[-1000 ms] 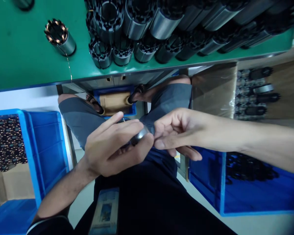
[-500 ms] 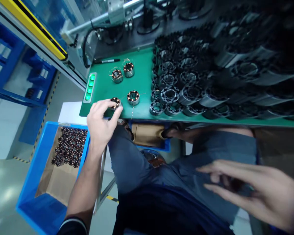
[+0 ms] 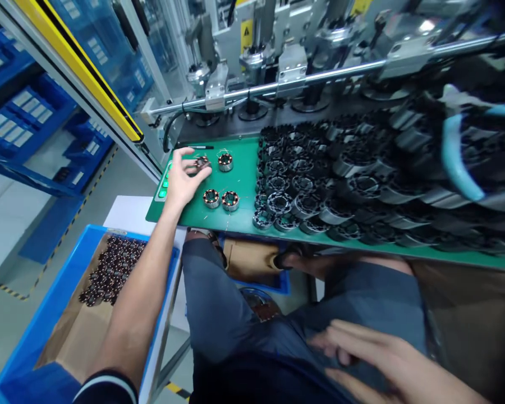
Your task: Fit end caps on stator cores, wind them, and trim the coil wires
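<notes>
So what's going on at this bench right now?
A seated person reaches the left hand across a green bench mat to a copper-wound stator ring at the far left, fingers closing around it. Three more wound rings sit beside it. A large batch of bare black-and-silver stator cores fills the mat's right side. The right hand hovers open over the lap, holding nothing.

Single head-worn view, looking forward and down, close over green bench (image 3: 239, 168), lap below
</notes>
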A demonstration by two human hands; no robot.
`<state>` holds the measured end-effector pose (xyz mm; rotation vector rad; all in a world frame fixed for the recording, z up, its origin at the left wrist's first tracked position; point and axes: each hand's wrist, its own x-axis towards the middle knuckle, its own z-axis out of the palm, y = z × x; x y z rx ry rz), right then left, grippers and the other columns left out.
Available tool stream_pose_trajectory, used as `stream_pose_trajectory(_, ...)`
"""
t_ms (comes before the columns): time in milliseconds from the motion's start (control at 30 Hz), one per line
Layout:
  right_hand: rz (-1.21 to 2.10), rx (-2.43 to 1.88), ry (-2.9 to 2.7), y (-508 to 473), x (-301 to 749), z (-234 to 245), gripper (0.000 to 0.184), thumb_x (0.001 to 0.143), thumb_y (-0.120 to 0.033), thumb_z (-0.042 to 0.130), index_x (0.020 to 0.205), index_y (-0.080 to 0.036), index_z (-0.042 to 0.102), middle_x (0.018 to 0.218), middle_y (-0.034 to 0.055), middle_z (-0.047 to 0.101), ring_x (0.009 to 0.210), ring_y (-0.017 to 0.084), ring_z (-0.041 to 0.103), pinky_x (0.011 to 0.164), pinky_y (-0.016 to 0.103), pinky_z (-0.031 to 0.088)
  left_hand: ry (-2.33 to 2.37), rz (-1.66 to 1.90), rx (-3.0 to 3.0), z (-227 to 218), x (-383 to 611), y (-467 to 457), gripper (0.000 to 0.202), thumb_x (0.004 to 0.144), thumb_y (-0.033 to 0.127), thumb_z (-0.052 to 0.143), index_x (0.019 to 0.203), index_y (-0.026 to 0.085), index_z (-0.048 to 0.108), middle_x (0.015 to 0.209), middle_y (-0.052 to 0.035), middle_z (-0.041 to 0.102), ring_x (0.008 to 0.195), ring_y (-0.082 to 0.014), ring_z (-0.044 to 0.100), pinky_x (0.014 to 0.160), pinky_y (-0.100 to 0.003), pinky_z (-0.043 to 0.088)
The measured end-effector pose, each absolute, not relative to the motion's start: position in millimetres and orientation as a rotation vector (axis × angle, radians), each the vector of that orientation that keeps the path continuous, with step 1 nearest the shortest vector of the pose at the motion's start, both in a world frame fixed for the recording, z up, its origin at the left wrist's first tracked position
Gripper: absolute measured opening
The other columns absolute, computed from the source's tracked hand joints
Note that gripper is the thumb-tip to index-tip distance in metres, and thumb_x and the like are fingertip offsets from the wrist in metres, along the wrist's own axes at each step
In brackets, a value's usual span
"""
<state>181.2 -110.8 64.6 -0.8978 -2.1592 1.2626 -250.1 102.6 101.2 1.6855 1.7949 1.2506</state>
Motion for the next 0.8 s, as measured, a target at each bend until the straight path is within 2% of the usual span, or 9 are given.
stream_pose_trajectory(100, 1.298, -1.133, -1.863, -102.3, 172.5, 79.7, 0.011, 0.106, -0.036, 0.089, 0.116, -0.033, 0.093, 0.085, 0.0026, 0.084, 0.071, 0.021, 0.084, 0.070, 0.025, 0.073, 1.655, 1.336, 1.787, 118.9, -219.8, 41.6, 0.087, 0.086, 0.040, 0.105, 0.154, 0.028, 0.053, 0.124, -0.0100, 0.085, 0.114, -0.0296, 0.088, 0.088, -0.040, 0.075)
stream_pose_trajectory(167, 1.464, -1.172, -1.525, -94.3, 162.9, 91.1, 0.023, 0.111, -0.046, 0.087, 0.129, -0.031, 0.091, 0.092, 0.0036, 0.087, 0.076, 0.021, 0.086, 0.075, 0.025, 0.074, 1.423, 1.229, 1.860, 130.0, -188.6, -11.2, 0.096, 0.082, 0.033, 0.109, 0.161, 0.031, 0.053, 0.127, -0.0080, 0.087, 0.117, -0.0295, 0.090, 0.080, -0.033, 0.076)
stream_pose_trajectory(267, 1.936, -0.899, -1.110, -81.2, 144.3, 101.4, 0.059, 0.109, -0.063, 0.089, 0.157, -0.029, 0.080, 0.123, 0.0099, 0.092, 0.103, 0.025, 0.092, 0.087, 0.032, 0.078, 1.114, 0.972, 1.822, 138.8, -144.1, -71.9, 0.093, 0.085, 0.018, 0.107, 0.163, 0.032, 0.059, 0.128, -0.0050, 0.091, 0.114, -0.0260, 0.093, 0.090, -0.030, 0.078)
stream_pose_trajectory(333, 2.204, -0.811, -0.976, -76.0, 134.6, 102.5, 0.064, 0.104, -0.057, 0.098, 0.157, -0.025, 0.080, 0.129, 0.0110, 0.092, 0.110, 0.024, 0.092, 0.094, 0.031, 0.076, 0.997, 0.942, 1.779, 133.2, -125.8, -92.0, 0.089, 0.086, 0.018, 0.108, 0.163, 0.030, 0.064, 0.130, -0.0054, 0.092, 0.114, -0.0253, 0.094, 0.091, -0.027, 0.078)
stream_pose_trajectory(433, 2.297, -0.833, -0.834, -76.4, 130.6, 103.0, 0.051, 0.101, -0.047, 0.103, 0.143, -0.023, 0.088, 0.123, 0.0087, 0.094, 0.108, 0.021, 0.092, 0.092, 0.026, 0.075, 1.030, 1.092, 1.715, 113.8, -117.7, -102.3, 0.075, 0.086, 0.021, 0.113, 0.153, 0.028, 0.079, 0.129, -0.0045, 0.094, 0.104, -0.0217, 0.094, 0.083, -0.023, 0.076)
stream_pose_trajectory(500, 2.277, -0.870, -0.750, -78.9, 133.1, 104.8, 0.043, 0.100, -0.044, 0.105, 0.136, -0.025, 0.092, 0.117, 0.0059, 0.094, 0.102, 0.018, 0.093, 0.088, 0.022, 0.076, 1.055, 1.200, 1.756, 103.8, -120.4, -104.3, 0.049, 0.091, 0.018, 0.110, 0.134, 0.029, 0.090, 0.124, -0.0018, 0.095, 0.098, -0.0191, 0.094, 0.085, -0.023, 0.077)
stream_pose_trajectory(633, 2.298, -0.865, -0.656, -80.5, 139.0, 107.9, 0.036, 0.099, -0.040, 0.107, 0.132, -0.030, 0.095, 0.113, 0.0028, 0.095, 0.095, 0.016, 0.095, 0.086, 0.018, 0.076, 1.093, 1.169, 2.026, 99.1, -126.7, -108.2, 0.014, 0.105, 0.018, 0.097, 0.114, 0.027, 0.092, 0.112, 0.0002, 0.095, 0.095, -0.0158, 0.092, 0.089, -0.023, 0.074)
stream_pose_trajectory(733, 2.275, -0.849, -0.628, -78.0, 141.6, 108.3, 0.032, 0.099, -0.040, 0.107, 0.128, -0.033, 0.097, 0.111, 0.0014, 0.096, 0.094, 0.016, 0.095, 0.083, 0.014, 0.075, 1.103, 1.094, 2.066, 95.5, -126.2, -110.2, 0.009, 0.108, 0.016, 0.093, 0.112, 0.022, 0.088, 0.102, 0.0001, 0.092, 0.091, -0.0129, 0.089, 0.088, -0.019, 0.070)
stream_pose_trajectory(800, 2.253, -0.832, -0.630, -76.6, 143.1, 107.8, 0.031, 0.099, -0.040, 0.107, 0.127, -0.033, 0.098, 0.107, 0.0012, 0.095, 0.092, 0.016, 0.095, 0.081, 0.013, 0.075, 1.094, 1.163, 1.933, 89.9, -124.4, -108.4, 0.026, 0.102, 0.018, 0.100, 0.125, 0.022, 0.088, 0.110, -0.0019, 0.092, 0.093, -0.0136, 0.089, 0.087, -0.019, 0.072)
